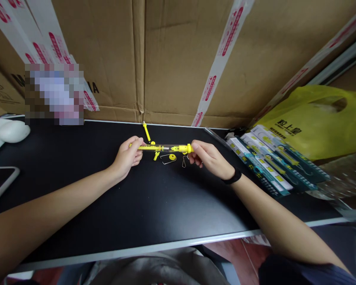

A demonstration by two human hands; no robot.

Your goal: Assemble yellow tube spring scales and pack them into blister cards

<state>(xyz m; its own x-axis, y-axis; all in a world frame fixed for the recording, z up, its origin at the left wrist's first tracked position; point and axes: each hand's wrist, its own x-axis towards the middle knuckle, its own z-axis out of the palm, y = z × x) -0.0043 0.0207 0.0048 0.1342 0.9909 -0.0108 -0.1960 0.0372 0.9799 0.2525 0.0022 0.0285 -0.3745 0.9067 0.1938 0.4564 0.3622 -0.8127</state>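
Note:
A tubular spring scale [166, 148] with a clear tube and yellow inner parts is stretched level between my two hands, above the black table. Its left end is pinched by my left hand [129, 153], fingers closed around it. My right hand [209, 157] grips the yellow cap at the right end. Beneath and behind the tube lie a yellow rod-shaped part [146, 131], a small yellow ring [172, 157], a bent wire hook [165, 161] and a triangular wire loop [184, 161]. Another small yellow piece [156, 155] shows just under the tube.
Packaged spring scales [264, 162] lie stacked at the right, beside a yellow plastic bag [317, 118]. A clear tube [218, 137] rests near the back edge. Large cardboard boxes [178, 59] wall off the back. A tablet-like device [1, 184] and a white rounded object [13, 131] sit left.

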